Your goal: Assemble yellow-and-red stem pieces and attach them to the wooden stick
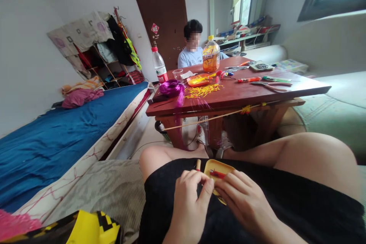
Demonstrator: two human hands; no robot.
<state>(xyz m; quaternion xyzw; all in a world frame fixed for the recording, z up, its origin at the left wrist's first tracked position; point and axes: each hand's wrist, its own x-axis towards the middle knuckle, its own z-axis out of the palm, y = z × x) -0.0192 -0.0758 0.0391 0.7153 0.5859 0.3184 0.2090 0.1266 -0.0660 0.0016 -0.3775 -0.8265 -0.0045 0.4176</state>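
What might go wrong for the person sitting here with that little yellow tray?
The yellow tray is on the lap, beside the left hand and right hand, so a shift of the legs might tip it and spill the red item inside.

The purple strands hang over the front edge of the table; a knee could perhaps snag them.

Loose yellow pieces lie near that edge, so a bump might knock some off.

**Sheen and Matt**

From afar I make out smooth plastic in the yellow tray [220,164] and matt cloth in the black garment [160,206]. The tabletop [237,90] looks like varnished wood, glossy where light hits. I see slick, shiny purple strands [171,88], a clear plastic yellow-capped bottle [211,55] and a smooth, faintly lustrous blue bedsheet [71,133].
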